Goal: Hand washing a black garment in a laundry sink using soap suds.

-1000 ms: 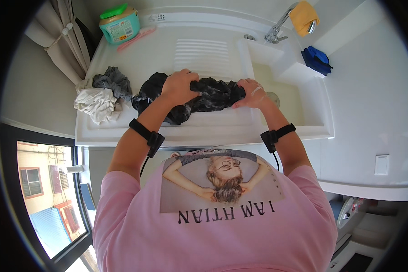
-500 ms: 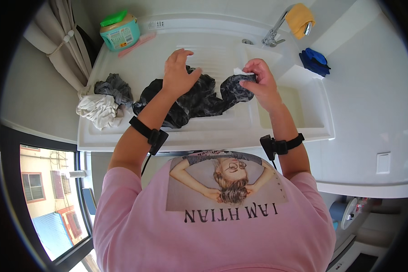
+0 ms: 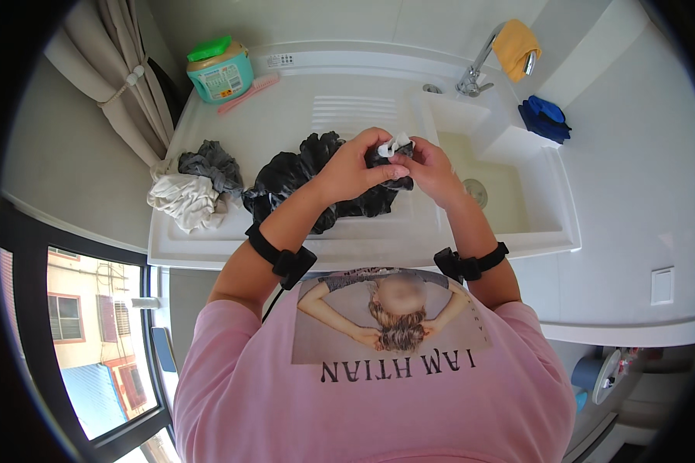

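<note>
A dark, black-and-grey patterned garment point(image 3: 282, 181) lies bunched on the white washboard counter in front of me. Its right end is lifted in both hands, with a white edge or piece point(image 3: 396, 145) showing at the top. My left hand point(image 3: 357, 167) is closed on this end from the left, thumb toward the other hand. My right hand point(image 3: 431, 171) grips the same end from the right, its fingers bent round the cloth. The two hands almost meet. Whether the white piece is part of the garment I cannot tell.
White cloth point(image 3: 184, 202) and grey cloth point(image 3: 211, 165) lie heaped at the left. Behind them stand a teal detergent tub point(image 3: 220, 76) and a pink brush point(image 3: 249, 92). At right are the sink basin point(image 3: 510, 181), a faucet point(image 3: 471, 81) with a yellow cloth point(image 3: 515, 50), and blue cloths point(image 3: 544, 118).
My left hand has moved right and taken hold of the garment's raised end. My right hand has shifted slightly left and down with it, and the view has moved a little.
</note>
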Demonstrator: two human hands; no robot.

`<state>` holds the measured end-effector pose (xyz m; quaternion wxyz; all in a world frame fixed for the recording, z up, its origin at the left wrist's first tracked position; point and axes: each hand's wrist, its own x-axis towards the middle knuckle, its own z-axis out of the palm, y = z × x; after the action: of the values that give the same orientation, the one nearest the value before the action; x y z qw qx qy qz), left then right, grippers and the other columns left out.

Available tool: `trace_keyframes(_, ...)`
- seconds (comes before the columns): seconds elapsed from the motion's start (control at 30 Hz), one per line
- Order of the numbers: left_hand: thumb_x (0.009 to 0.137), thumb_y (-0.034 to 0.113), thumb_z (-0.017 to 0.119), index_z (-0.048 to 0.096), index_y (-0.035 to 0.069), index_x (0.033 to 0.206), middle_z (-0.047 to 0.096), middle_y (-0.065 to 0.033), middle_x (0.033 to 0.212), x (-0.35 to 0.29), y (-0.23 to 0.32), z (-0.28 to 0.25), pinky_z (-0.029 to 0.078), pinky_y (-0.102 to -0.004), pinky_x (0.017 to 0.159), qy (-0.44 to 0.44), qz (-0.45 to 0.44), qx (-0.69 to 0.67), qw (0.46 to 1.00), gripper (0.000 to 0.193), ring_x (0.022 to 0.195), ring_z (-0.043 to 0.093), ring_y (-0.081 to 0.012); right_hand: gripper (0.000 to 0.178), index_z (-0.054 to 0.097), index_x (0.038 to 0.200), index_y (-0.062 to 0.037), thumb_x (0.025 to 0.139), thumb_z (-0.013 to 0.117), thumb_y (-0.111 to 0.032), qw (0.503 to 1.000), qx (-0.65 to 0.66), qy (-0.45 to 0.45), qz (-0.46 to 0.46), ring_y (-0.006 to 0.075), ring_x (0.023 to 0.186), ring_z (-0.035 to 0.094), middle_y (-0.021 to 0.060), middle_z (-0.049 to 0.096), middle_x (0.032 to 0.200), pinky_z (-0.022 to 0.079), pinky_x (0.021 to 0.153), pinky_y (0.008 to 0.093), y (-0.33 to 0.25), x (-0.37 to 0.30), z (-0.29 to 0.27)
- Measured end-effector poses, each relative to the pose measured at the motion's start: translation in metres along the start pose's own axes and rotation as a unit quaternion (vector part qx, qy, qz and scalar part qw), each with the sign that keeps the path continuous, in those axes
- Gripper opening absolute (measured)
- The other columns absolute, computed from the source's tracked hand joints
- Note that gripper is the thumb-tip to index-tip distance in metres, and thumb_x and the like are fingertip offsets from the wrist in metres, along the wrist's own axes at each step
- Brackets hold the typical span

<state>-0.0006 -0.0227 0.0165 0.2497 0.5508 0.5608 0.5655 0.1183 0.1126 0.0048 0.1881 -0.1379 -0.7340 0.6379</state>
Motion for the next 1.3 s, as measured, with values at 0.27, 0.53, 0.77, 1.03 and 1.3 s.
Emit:
trace_keyframes(0.27,0.076,-0.008,0.058,0.049,0.006,0.104,0.054,-0.0039,0.099,-0.004,-0.018,-0.005,0.041,-0.0256,0.084,0.091,0.008,-0.270,0.959,0.033,0.095,0.051,-0.0114,0.027,0.049,0.104,-0.0034,0.082,0.063,-0.013,0.998,0.053,0.027,-0.037,0.0048,0.070,0.054,0.0023,0.061,0.076,0.041,0.062,0.0187,-0.017,-0.006,0.009)
trace_keyframes(0.53,0.070,-0.012,0.059,0.046,0.005,0.106,0.052,-0.0044,0.098,-0.005,0.009,-0.010,0.044,-0.0243,0.078,0.041,-0.043,-0.245,0.968,0.042,0.089,0.052,-0.0119,0.026,0.047,0.110,-0.0039,0.087,0.057,-0.011,0.990,0.073,0.048,-0.113,0.0076,0.076,0.055,0.0032,0.059,0.085,0.043,0.067,0.0209,-0.005,0.005,0.018)
trace_keyframes(0.77,0.090,0.011,0.050,0.050,0.006,0.099,0.048,0.0020,0.084,0.002,0.001,-0.014,0.039,-0.0219,0.068,0.192,-0.056,-0.220,0.955,0.011,0.076,0.044,-0.0077,0.019,0.053,0.099,-0.0049,0.093,0.047,-0.022,0.956,0.266,0.088,-0.092,0.0068,0.075,0.051,0.0008,0.056,0.085,0.042,0.070,0.0226,-0.033,0.006,0.038)
trace_keyframes(1.03,0.089,0.028,0.050,0.051,0.001,0.071,0.053,-0.0129,0.061,0.010,0.020,0.041,0.042,-0.0340,0.053,0.171,0.184,0.287,0.924,0.033,0.054,0.054,-0.0252,0.036,0.050,0.076,-0.0105,0.089,0.049,-0.044,0.915,0.373,0.135,0.078,0.0073,0.061,0.042,-0.0030,0.046,0.066,0.035,0.057,0.0237,-0.012,0.026,0.041)
trace_keyframes(1.3,0.091,0.030,0.046,0.052,0.000,0.073,0.053,-0.0189,0.060,0.029,0.012,0.036,0.042,-0.0413,0.055,0.241,0.146,0.250,0.926,0.034,0.056,0.051,-0.0365,0.026,0.057,0.095,-0.0065,0.089,0.048,-0.031,0.898,0.392,0.187,0.072,0.0157,0.082,0.055,0.0060,0.057,0.090,0.045,0.071,0.0311,-0.023,0.018,0.061)
